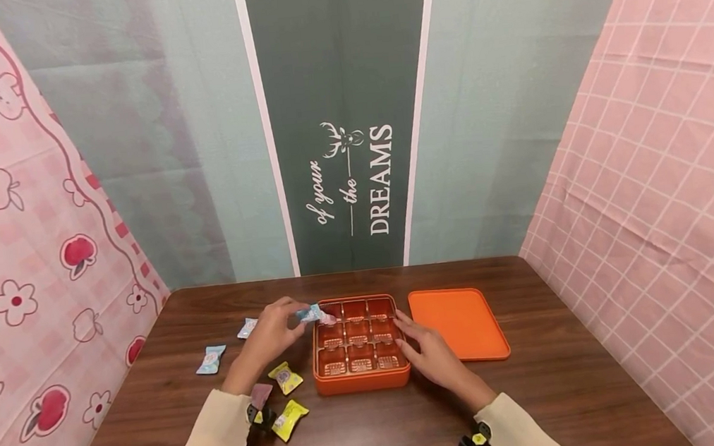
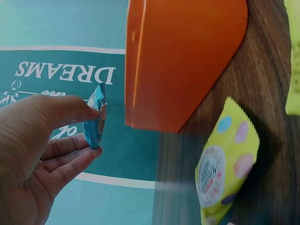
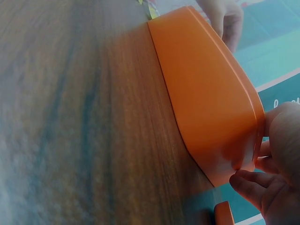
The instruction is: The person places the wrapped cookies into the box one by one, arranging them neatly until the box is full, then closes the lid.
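My left hand [image 1: 274,333] pinches a blue-wrapped candy [image 1: 310,313] between thumb and fingertips. It holds the candy over the back left corner of an orange box [image 1: 363,381]. Inside, the box is divided into a grid of several compartments. A pinkish patch shows beside the candy in that corner; I cannot tell whether it is wrapper or something else. In the left wrist view, the candy [image 2: 95,115] stands on edge in the fingers, apart from the box wall. My right hand [image 1: 431,352] rests its fingertips against the box's right side, as the right wrist view also shows.
An orange lid [image 1: 458,324] lies flat right of the box. Left of it lie two blue-wrapped candies [image 1: 211,360], two yellow ones [image 1: 290,420] and a purple one [image 1: 260,395], partly behind the left wrist. Hanging cloths border the wooden table [image 1: 376,441] at back and sides.
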Available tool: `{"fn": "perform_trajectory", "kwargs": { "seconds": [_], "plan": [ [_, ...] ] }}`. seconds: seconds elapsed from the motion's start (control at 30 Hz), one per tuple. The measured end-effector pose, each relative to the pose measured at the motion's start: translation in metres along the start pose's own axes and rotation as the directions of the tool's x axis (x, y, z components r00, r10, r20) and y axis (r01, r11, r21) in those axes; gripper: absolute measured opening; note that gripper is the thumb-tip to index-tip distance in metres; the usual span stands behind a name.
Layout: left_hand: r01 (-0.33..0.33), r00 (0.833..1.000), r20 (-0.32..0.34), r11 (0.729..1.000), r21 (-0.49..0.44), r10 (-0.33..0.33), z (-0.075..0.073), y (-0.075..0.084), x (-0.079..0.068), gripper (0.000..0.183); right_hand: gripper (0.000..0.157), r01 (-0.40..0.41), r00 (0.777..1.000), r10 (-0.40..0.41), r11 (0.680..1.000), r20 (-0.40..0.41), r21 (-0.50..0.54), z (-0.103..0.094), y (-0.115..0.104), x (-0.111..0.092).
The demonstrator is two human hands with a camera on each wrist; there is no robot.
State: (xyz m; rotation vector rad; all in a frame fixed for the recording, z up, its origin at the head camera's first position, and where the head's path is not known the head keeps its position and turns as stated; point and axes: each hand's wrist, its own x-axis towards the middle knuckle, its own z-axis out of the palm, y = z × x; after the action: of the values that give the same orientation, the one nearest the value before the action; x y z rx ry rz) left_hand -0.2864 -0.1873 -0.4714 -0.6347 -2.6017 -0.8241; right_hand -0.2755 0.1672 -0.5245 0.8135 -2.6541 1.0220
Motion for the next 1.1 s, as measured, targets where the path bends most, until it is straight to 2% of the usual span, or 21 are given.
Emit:
{"fn": "perform_trajectory", "kwargs": {
  "seconds": [0.2, 0.47, 0.7, 0.9, 1.1],
  "plan": [
    [-0.032, 0.999, 0.006, 0.999, 0.006, 0.032, 0.002, 0.006, 0.000, 0.031, 0.049, -0.002, 1.000, 0.002, 1.000, -0.003, 0.004, -0.001, -0.001, 0.000],
    [-0.078, 0.996, 0.050, 0.997, 0.000, 0.078, 0.003, 0.010, -0.003, 0.029, 0.049, -0.010, 1.000, 0.010, 1.000, -0.005, -0.006, 0.000, -0.001, 0.000],
    [-0.073, 0.994, 0.085, 0.997, -0.025, 0.075, 0.010, 0.015, -0.006, 0.028, 0.050, -0.017, 1.000, 0.017, 1.000, 0.003, -0.002, 0.000, -0.001, -0.001],
    [-0.053, 0.994, 0.090, 0.998, -0.030, 0.056, 0.013, 0.018, -0.007, 0.028, 0.050, -0.027, 1.000, 0.027, 1.000, 0.001, 0.001, 0.000, -0.001, -0.001],
    [-0.072, 0.990, 0.123, 0.997, -0.029, 0.075, 0.013, 0.021, -0.007, 0.027, 0.050, -0.028, 1.000, 0.028, 1.000, 0.000, 0.006, 0.000, -0.001, 0.000]
  ]
}}
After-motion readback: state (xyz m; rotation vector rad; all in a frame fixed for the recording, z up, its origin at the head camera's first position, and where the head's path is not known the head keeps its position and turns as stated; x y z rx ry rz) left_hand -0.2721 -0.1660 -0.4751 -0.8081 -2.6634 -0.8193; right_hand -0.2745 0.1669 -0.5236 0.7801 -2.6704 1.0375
